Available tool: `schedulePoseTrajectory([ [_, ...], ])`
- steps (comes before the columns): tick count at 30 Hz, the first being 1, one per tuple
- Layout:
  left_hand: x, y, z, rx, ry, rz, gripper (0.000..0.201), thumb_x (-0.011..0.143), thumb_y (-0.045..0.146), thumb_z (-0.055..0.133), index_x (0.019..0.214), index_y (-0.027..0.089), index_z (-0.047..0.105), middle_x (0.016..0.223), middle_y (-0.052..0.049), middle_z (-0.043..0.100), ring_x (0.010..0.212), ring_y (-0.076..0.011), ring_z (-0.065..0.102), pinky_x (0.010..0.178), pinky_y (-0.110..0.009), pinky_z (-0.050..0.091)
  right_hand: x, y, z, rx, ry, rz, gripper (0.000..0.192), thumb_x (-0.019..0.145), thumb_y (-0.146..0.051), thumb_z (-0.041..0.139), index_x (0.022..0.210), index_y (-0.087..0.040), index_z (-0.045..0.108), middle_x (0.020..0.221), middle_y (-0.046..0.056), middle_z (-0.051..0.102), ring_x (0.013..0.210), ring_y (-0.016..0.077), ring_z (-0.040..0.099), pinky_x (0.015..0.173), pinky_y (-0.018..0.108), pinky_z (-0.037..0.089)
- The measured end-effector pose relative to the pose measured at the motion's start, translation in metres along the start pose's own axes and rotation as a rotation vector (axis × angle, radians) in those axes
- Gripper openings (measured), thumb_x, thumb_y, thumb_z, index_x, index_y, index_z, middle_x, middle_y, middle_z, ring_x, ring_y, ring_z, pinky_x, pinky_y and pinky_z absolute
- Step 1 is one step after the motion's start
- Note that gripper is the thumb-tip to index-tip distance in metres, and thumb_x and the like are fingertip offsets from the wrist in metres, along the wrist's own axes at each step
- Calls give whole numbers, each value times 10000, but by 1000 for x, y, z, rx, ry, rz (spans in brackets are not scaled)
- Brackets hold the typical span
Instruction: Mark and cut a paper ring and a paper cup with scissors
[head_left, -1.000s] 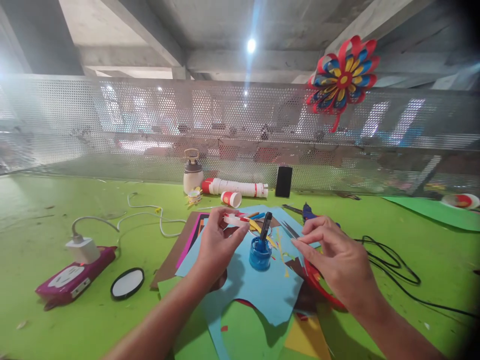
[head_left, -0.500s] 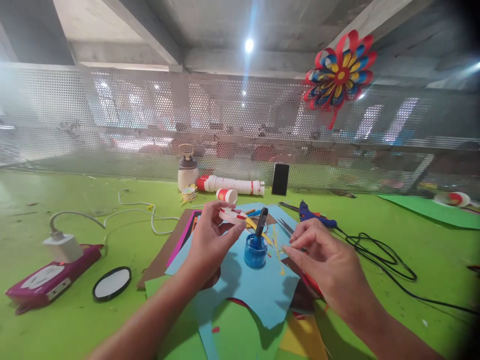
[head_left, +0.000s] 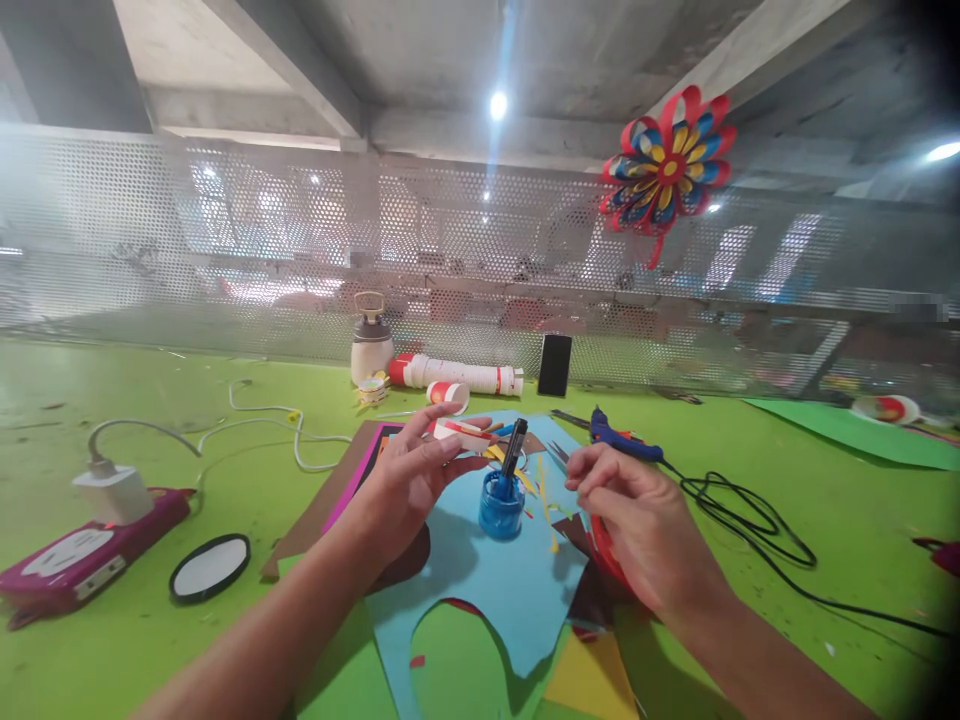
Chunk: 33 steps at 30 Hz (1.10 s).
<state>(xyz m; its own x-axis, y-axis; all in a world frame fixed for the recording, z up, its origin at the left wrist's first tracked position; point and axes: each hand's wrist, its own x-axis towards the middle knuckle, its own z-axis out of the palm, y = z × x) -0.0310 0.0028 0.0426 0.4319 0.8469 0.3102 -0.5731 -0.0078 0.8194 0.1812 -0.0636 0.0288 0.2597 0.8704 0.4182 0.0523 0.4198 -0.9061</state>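
Observation:
My left hand (head_left: 409,480) is closed around a white ring with red marks (head_left: 463,436), pinched between thumb and fingers; it looks like a strip cut from a paper cup. Just right of it stands a small blue jar (head_left: 501,510) with a black marker (head_left: 515,448) upright in it. My right hand (head_left: 630,510) hovers over the paper at the right, fingertips drawn together; anything between them is too small to make out. Beneath that hand lie scissors with red handles (head_left: 609,555), their blades showing beyond the fingers. Light blue paper (head_left: 480,580) with a curved cut-out lies below both hands.
A blue glue gun (head_left: 622,438) with a coiled black cord lies right. Behind are stacked paper cups (head_left: 465,375), a jug-like bottle (head_left: 371,345) and a phone-like black slab (head_left: 554,365). At left are a purple power strip (head_left: 97,555) and a round black-rimmed disc (head_left: 210,568).
My left hand has drawn slightly left and turned the ring flatter. My right fingers have curled in more. The whole view has shifted a little.

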Motion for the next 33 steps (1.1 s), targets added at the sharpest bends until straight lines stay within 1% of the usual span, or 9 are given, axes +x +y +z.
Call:
schedulePoseTrajectory([
  [5, -1, -2, -2, -41, -44, -41, 296, 836, 206, 656, 1120, 130, 626, 1134, -163, 750, 1007, -242, 702, 885, -361, 512, 3, -2, -1, -14, -42, -58, 225, 765, -226, 588, 580, -239, 716, 760, 27, 662, 841, 212, 583, 814, 364, 405],
  [8, 0, -4, -4, -39, -77, -70, 197, 839, 202, 653, 1023, 132, 663, 1073, -135, 766, 907, -197, 706, 799, -304, 513, 1, -5, -1, -66, -72, -64, 331, 824, -315, 625, 508, -220, 653, 758, 41, 666, 813, 210, 586, 775, 353, 418],
  [11, 1, -5, -5, 0, -94, -77, 168, 819, 204, 681, 972, 136, 668, 1044, -122, 766, 889, -189, 703, 779, -288, 510, 0, -6, 0, -133, -60, -59, 217, 765, -282, 746, 583, -213, 650, 781, 11, 642, 752, 171, 564, 699, 313, 419],
  [15, 1, -8, -4, 167, -60, -35, 321, 770, 210, 764, 1052, 150, 623, 1090, -121, 750, 917, -209, 705, 797, -310, 511, -1, -5, 0, -182, -88, -24, 104, 764, -302, 768, 786, -208, 728, 685, -20, 622, 622, 135, 545, 602, 282, 438],
  [18, 1, -15, -6, 291, -44, 41, 496, 767, 241, 798, 1189, 182, 545, 1199, -126, 710, 975, -228, 703, 862, -358, 521, -4, -3, 0, -220, -142, 5, 230, 860, -410, 701, 841, -191, 767, 505, -61, 511, 483, 104, 449, 506, 260, 392],
  [22, 5, -24, -11, 473, -13, 135, 589, 767, 229, 783, 1281, 174, 503, 1273, -145, 646, 1041, -237, 682, 942, -399, 517, -5, 1, 2, -258, -186, 4, 488, 920, -564, 586, 666, -173, 731, 418, -61, 442, 433, 97, 411, 486, 263, 383],
  [25, 7, -24, -12, 680, 30, 194, 529, 756, 189, 752, 1239, 167, 540, 1249, -129, 643, 1029, -229, 674, 901, -372, 533, -3, 6, 4, -290, -191, -8, 507, 915, -580, 582, 640, -172, 705, 475, -33, 511, 444, 100, 428, 463, 262, 363],
  [28, 6, -20, -9, 826, 84, 233, 488, 726, 134, 735, 1183, 180, 570, 1195, -96, 663, 1029, -218, 665, 876, -336, 532, 1, 10, 5, -332, -187, -45, 364, 897, -490, 637, 733, -179, 731, 579, -15, 570, 520, 127, 494, 499, 273, 399],
  [33, 2, -17, -3, 717, 13, 152, 629, 744, 160, 741, 1330, 225, 524, 1292, -122, 624, 1083, -239, 642, 829, -330, 535, 5, 13, 5, -377, -140, -99, 215, 890, -358, 622, 908, -182, 744, 781, 35, 666, 659, 176, 606, 637, 326, 499],
])
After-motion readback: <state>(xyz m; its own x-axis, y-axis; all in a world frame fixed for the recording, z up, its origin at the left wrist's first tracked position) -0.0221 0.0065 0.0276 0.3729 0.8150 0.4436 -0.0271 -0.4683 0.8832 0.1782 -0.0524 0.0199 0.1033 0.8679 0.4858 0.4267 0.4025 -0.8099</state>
